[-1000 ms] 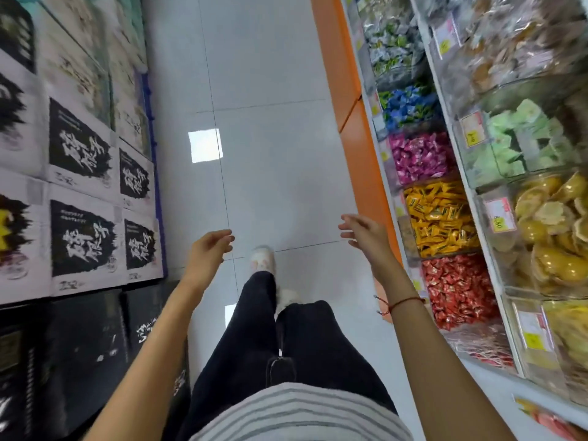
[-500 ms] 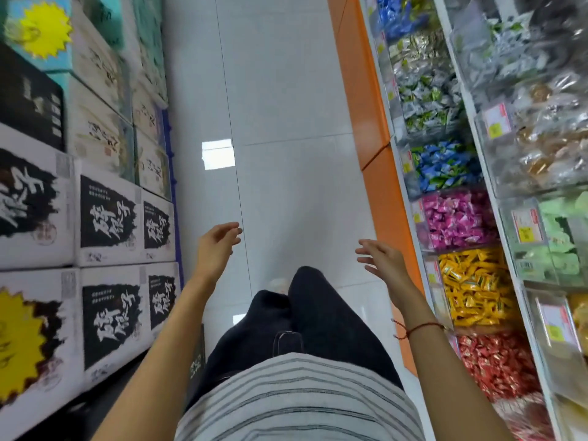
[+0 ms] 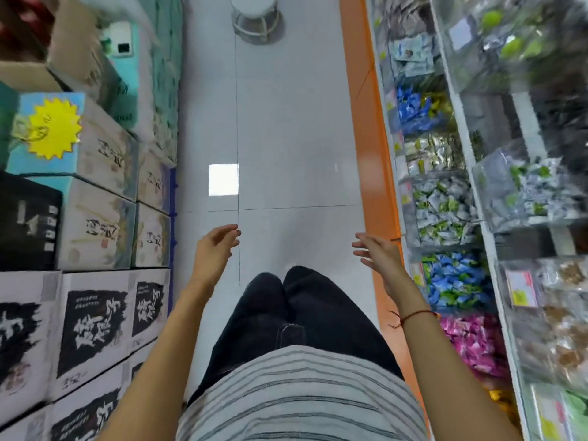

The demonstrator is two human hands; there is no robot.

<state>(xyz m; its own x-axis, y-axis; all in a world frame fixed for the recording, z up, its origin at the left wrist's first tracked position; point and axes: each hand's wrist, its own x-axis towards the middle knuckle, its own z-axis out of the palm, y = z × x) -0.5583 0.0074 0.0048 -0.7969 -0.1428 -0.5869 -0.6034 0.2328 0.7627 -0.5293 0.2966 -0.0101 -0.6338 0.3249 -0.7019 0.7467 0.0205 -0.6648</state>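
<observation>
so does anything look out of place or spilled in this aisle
No spill on the floor, and the candy bins look orderly. One oddity: what seems a round white stool sits mid-aisle ahead, in the walking path. A carton top left has its flaps open. The left hand and right hand hold nothing.

Both bare forearms reach forward, well apart, on either side of the legs in dark trousers. The left hand (image 3: 213, 249) is held out with its fingers loosely curved and empty, thumb toward the right hand. The right hand (image 3: 377, 254) has its fingers spread and relaxed, holding nothing, and a red string bracelet (image 3: 413, 315) circles its wrist.
</observation>
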